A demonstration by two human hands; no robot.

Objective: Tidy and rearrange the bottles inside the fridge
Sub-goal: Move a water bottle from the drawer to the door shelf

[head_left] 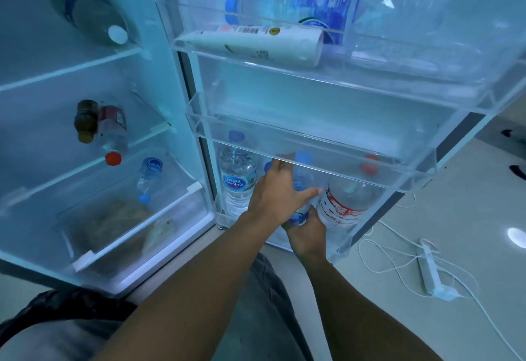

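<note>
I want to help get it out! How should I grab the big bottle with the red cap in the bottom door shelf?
Hold the red-cap bottle around its wide labelled middle, coming from the front. The clear shelf above hangs over its cap, so the top is harder to reach. Both hands already grip the blue-cap bottle beside it.
</note>
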